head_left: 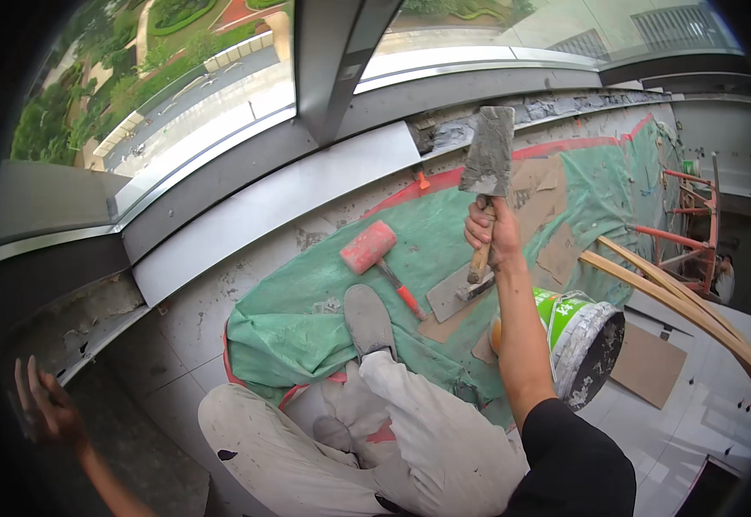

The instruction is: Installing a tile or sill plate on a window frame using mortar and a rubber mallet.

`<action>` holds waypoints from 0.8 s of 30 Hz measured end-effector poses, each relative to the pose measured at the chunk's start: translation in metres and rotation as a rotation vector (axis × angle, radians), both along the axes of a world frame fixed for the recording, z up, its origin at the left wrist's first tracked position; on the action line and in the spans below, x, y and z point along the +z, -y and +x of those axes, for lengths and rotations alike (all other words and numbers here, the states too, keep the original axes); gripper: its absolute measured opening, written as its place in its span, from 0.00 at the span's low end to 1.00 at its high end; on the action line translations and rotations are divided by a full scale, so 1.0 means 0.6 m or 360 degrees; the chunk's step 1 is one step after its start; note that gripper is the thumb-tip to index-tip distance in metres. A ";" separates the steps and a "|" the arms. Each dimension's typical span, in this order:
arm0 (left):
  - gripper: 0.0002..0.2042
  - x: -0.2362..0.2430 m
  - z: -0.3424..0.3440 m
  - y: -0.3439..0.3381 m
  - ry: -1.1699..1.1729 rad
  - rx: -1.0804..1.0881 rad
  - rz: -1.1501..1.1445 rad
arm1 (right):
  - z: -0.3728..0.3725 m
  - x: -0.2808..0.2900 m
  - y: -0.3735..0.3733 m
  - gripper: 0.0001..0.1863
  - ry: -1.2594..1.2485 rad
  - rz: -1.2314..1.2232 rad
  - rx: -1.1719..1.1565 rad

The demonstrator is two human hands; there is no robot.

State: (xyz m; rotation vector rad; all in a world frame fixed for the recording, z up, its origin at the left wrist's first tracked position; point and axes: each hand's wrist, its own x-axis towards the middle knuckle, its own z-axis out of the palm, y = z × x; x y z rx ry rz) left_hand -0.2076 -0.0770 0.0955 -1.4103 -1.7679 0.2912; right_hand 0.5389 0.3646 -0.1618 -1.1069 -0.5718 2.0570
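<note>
My right hand (497,233) is closed round the wooden handle of a trowel (488,153). Its flat, squarish blade points away from me and is coated with grey mortar. At the far left, my left hand (46,403) has its fingers spread, beside the grey ledge (104,320) under the window; whether it touches anything I cannot tell. A mallet (369,247) with a red head and a red-and-black handle lies on the green sheet (298,297). Below my right hand, a flat finishing trowel (455,291) rests on cardboard.
A white sill panel (281,194) runs under the windows, ending at an open, mortar-streaked gap (466,131). To the right stand a mortar-crusted bucket (569,379), long wooden strips (682,297) and a red metal frame (694,233). My grey shoe (368,319) is on the sheet.
</note>
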 end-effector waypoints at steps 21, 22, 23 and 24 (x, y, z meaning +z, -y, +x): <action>0.11 -0.068 0.086 -0.107 -0.0124 -0.0022 0.0495 | -0.592 0.088 -0.013 0.24 0.1602 0.2386 0.2339; 0.12 -0.066 0.091 -0.110 -0.0270 -0.0020 0.0492 | -0.613 0.082 -0.009 0.23 0.1620 0.2423 0.2347; 0.12 -0.067 0.088 -0.106 -0.0270 -0.0007 0.0483 | -0.631 0.077 -0.005 0.24 0.1643 0.2478 0.2349; 0.12 -0.069 0.081 -0.102 -0.0222 -0.0043 0.0484 | -0.645 0.072 -0.002 0.24 0.1631 0.2481 0.2363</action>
